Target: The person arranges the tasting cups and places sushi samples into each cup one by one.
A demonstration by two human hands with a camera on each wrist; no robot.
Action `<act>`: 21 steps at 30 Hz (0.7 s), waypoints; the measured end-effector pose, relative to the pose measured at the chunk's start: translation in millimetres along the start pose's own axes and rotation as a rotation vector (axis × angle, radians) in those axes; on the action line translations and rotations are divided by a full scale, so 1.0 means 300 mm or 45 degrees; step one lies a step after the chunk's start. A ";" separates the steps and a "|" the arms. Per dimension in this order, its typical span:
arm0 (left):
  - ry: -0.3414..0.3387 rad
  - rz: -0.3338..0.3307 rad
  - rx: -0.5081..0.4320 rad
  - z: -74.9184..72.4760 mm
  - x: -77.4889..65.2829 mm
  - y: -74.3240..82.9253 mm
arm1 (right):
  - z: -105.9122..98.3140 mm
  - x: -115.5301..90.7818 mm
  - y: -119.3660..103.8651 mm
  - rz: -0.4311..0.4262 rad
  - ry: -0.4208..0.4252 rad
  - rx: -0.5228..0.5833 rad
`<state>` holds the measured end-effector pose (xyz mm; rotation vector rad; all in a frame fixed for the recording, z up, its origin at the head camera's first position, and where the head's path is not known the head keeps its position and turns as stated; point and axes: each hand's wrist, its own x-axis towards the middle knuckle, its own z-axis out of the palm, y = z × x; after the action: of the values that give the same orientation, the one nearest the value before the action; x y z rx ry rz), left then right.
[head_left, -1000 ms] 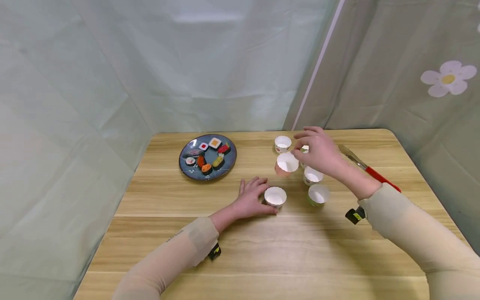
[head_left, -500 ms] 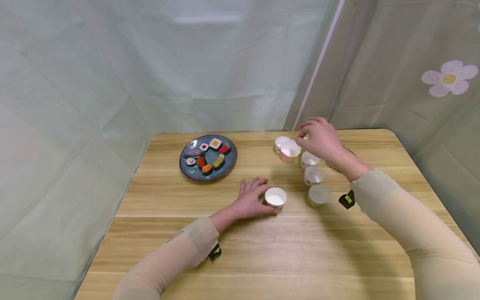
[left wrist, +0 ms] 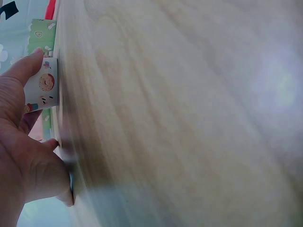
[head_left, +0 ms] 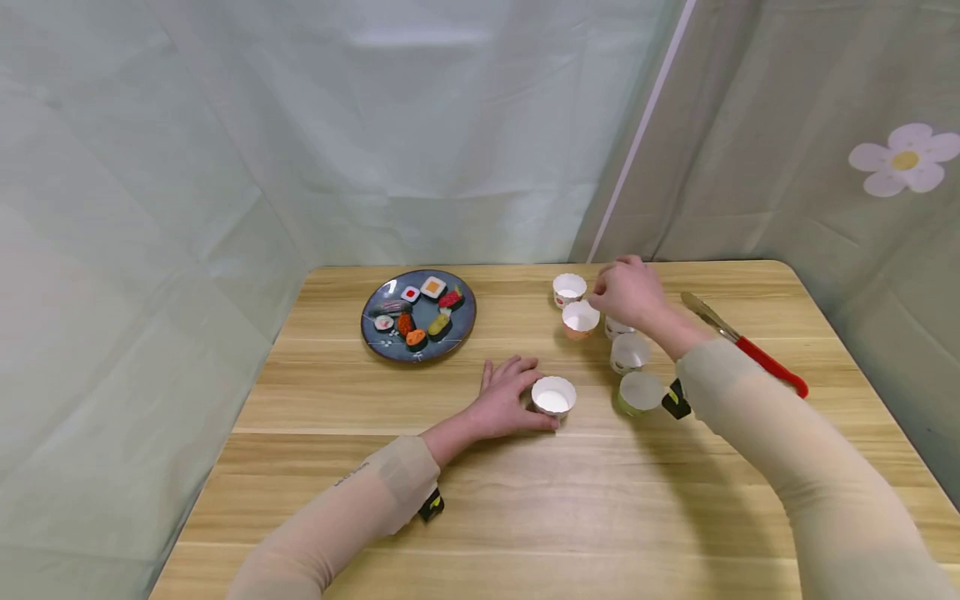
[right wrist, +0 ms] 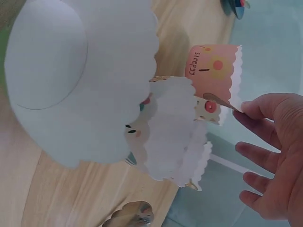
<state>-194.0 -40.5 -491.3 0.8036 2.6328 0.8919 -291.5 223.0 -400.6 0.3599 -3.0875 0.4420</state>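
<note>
In the head view my left hand [head_left: 504,406] holds a white paper baking cup [head_left: 553,397] on the table, thumb on its near side and fingers on the far side. The left wrist view shows a doughnut print on that cup [left wrist: 46,81]. My right hand [head_left: 630,293] pinches the rim of a pink paper baking cup [head_left: 580,322] between thumb and forefinger; its side, printed "sleepy", shows in the right wrist view [right wrist: 213,68]. The pink cup stands just in front of a white cup [head_left: 569,288]. The right hand's other fingers are spread apart.
Right of the pink cup, several paper cups stand in a column, the nearest a green one [head_left: 640,393], the far end hidden by the right hand. A red-handled metal utensil [head_left: 765,360] lies farther right. A blue plate [head_left: 386,342] with sushi pieces stands back left.
The right hand has carried the pink cup back toward the white cup, then brought it down slightly nearer. The left hand and its cup have stayed in place.
</note>
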 end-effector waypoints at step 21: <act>0.015 -0.002 0.004 0.003 -0.001 0.001 | 0.056 0.015 0.001 0.032 -0.042 0.009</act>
<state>-193.3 -40.1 -492.0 0.7997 2.6449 0.8952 -295.5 217.4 -416.6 0.3319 -3.1267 0.4521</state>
